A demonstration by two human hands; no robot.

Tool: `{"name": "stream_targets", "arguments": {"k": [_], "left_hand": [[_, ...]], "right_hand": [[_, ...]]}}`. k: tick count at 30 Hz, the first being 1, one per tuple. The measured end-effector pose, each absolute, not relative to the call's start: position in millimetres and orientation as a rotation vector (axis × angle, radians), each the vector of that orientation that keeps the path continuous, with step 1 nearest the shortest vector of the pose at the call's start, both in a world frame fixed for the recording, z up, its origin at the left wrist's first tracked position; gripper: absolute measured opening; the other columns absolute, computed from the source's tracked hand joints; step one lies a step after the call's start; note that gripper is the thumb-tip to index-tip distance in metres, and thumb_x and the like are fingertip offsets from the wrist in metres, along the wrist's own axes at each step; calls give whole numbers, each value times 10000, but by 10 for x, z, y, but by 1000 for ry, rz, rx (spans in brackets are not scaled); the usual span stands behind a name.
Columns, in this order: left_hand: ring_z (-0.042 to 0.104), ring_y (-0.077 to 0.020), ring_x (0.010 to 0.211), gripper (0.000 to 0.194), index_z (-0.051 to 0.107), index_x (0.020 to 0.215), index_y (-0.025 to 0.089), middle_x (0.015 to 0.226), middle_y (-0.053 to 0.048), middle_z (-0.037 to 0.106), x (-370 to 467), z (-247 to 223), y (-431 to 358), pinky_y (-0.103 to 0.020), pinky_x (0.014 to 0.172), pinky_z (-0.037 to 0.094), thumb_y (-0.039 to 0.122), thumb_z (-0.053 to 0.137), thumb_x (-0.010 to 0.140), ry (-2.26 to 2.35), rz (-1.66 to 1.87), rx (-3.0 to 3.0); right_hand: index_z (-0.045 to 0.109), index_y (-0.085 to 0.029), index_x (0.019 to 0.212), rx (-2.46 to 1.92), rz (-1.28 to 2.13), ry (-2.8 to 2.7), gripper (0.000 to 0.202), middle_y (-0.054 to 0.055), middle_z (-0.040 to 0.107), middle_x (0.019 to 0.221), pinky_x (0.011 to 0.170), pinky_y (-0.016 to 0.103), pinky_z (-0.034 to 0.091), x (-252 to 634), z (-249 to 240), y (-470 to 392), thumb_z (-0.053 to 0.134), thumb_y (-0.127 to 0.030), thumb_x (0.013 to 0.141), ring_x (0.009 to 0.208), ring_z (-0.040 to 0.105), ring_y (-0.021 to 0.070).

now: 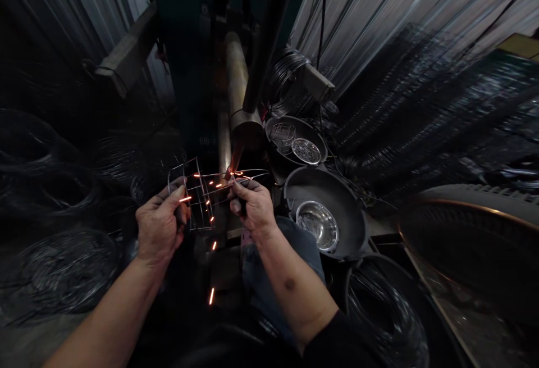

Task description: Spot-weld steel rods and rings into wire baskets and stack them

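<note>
My left hand (162,219) is closed, pinching the side of a small wire rack (204,194) made of thin crossed rods. My right hand (254,206) is also closed, its thumb and fingers gripping a thin curved wire (260,175) beside the copper-coloured electrode tip (235,160) of a spot welder. The wire and the rack's rods meet close to that tip. Orange sparks fly from the contact and fall between my hands. My right fingers partly hide the exact joint.
The welder's thick arm (236,70) reaches toward me from above. On the right stand dark pans (351,205), one with a shiny metal bowl (316,225). Coiled wire (385,306) lies lower right, more coils (63,261) at left. A large round fan-like guard (471,205) stands far right.
</note>
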State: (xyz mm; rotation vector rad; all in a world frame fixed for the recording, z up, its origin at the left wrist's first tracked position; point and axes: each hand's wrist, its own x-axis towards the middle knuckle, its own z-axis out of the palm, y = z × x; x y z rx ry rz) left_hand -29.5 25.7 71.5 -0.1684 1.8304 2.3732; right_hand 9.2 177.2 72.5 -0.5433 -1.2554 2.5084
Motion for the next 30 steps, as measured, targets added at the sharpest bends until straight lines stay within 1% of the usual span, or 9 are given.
{"name": "stream_targets", "arguments": {"k": [4,6,9,13,17,21,23,25,30], "left_hand": [[366,-72,305,431,685,1039,123,380,66,440,-282,760,274,-170,298,250,371,712,688,1820,2423,-190],[364,-72,304,440,683,1041,113,378,67,438,-277,800,290,-168,292,223,368,709,684,1834,2422,-219],[352,-69,286,452,679,1037,104,382,66,454,-279,863,313,-170,282,204,369,710,673,1879,2399,-284],[335,-68,268,412,686,981,106,384,64,462,-304,897,332,-180,274,209,377,706,671,1887,2407,-293],[334,-69,279,388,692,949,117,386,67,452,-337,859,339,-183,268,194,370,720,657,1849,2434,-324],[344,-75,275,387,689,954,122,387,59,469,-366,796,338,-184,268,196,386,709,672,1851,2423,-296],[350,-74,278,383,687,950,116,386,64,461,-362,785,337,-184,271,211,380,710,673,1860,2446,-286],[341,-72,277,379,688,947,113,390,64,461,-337,800,337,-188,270,212,380,709,678,1879,2454,-276],[336,-69,280,412,685,1008,129,406,65,472,-212,906,334,-182,266,189,394,699,693,1910,2483,-245]], "right_hand": [[617,-142,693,-548,2556,-1241,319,-11,622,523,310,176,301,139,704,1745,815,-325,523,318,455,70],[633,-139,720,-543,2595,-1258,325,-4,640,563,324,180,331,187,664,1683,814,-334,532,342,484,77],[662,-144,761,-547,2646,-1294,325,-5,653,599,348,187,368,261,558,1545,815,-311,527,366,497,76],[679,-160,749,-553,2648,-1319,288,-12,647,612,365,181,377,316,411,1399,805,-273,517,406,496,75],[696,-169,789,-505,2588,-1352,236,-26,644,645,427,185,388,337,341,1370,761,-276,589,449,490,69],[724,-194,783,-555,2315,-1599,176,-20,660,699,610,206,473,403,283,1381,744,-307,650,623,565,102],[740,-205,813,-549,2187,-1748,183,3,689,786,733,237,487,462,248,1375,725,-337,687,767,604,134],[750,-214,818,-521,2119,-1858,182,15,700,820,784,261,485,522,224,1360,711,-348,702,827,617,153],[750,-201,808,-509,2195,-1865,192,2,693,753,716,248,483,591,226,1324,681,-354,716,745,611,141]]}}
